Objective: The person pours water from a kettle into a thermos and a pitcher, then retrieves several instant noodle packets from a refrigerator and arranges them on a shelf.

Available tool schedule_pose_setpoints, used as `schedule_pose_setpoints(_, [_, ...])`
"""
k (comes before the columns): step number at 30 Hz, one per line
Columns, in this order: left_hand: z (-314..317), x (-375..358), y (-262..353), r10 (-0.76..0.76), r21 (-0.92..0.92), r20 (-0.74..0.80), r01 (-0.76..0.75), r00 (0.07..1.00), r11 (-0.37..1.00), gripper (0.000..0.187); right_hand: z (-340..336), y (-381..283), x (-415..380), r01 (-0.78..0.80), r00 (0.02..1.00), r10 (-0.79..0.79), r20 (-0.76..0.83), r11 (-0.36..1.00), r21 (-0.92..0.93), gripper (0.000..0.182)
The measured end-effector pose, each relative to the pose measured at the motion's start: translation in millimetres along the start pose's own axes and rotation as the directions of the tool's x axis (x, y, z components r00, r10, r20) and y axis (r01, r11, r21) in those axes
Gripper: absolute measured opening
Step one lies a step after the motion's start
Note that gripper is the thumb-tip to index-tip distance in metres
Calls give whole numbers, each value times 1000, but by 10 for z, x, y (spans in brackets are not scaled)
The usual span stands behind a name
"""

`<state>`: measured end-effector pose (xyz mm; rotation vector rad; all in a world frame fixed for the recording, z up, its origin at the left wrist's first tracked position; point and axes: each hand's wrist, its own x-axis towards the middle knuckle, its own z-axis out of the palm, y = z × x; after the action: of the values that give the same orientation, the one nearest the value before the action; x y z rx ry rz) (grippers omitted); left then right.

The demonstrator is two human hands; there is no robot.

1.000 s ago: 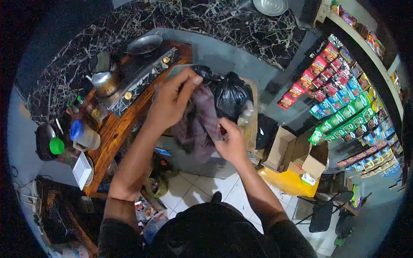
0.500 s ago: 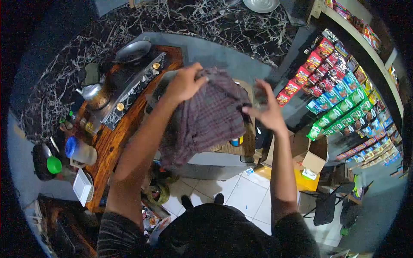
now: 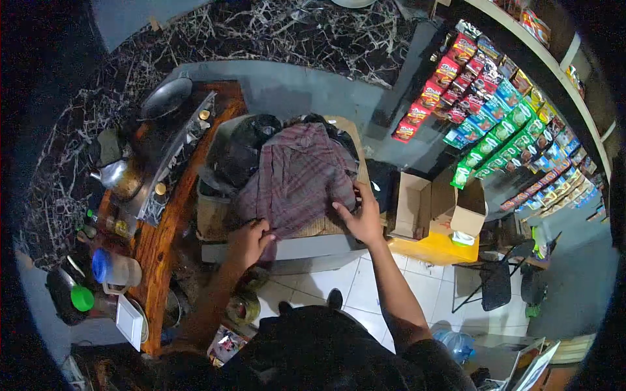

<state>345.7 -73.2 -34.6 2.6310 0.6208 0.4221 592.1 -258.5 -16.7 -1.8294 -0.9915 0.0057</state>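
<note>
A purple-grey plaid cloth (image 3: 297, 173), perhaps a shirt, lies spread and wrinkled over a cardboard-topped stand. Its near left corner hangs at the front edge, where my left hand (image 3: 250, 243) has its fingers closed on it. On the opposite side, my right hand (image 3: 365, 218) touches the cloth's right edge, thumb and fingers apart. Behind and left of the cloth, black plastic bags (image 3: 238, 153) sit in a clear container, partly covered. The cardboard (image 3: 212, 221) shows around the cloth.
To the left, a wooden counter (image 3: 171, 244) carries a stove, a kettle (image 3: 120, 177) and a blue-lidded pitcher (image 3: 116, 268). Hanging sachets (image 3: 486, 120) line the right wall. An open cardboard box (image 3: 412, 205) rests on a yellow crate (image 3: 433, 249); a black folding chair (image 3: 497, 285) stands beyond.
The cloth, earlier held up by my left hand, now lies flatter on the stand. Both hands have come down toward me, the left to the near corner, the right onto the edge. The view has shifted.
</note>
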Motion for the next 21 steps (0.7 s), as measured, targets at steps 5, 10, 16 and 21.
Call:
schedule_pose_setpoints(5, [-294,317,232,67,-55,-186,-79,980,995,13,49,6,-9,102,992,-104,-75,994,-31,56])
schedule_pose_setpoints(10, [-333,594,719,195,-125,-293,-240,936,963,13,46,42,-66,98,984,-77,-161,987,127,52])
schedule_pose_setpoints(16, [272,664,650,275,-262,-55,-279,960,924,26,-78,200,-101,28,999,-19,-48,978,207,57])
schedule_pose_setpoints(21, [129,347,654,155,-223,231,-103,961,969,40,-108,332,-108,31,999,-35,14,977,212,62])
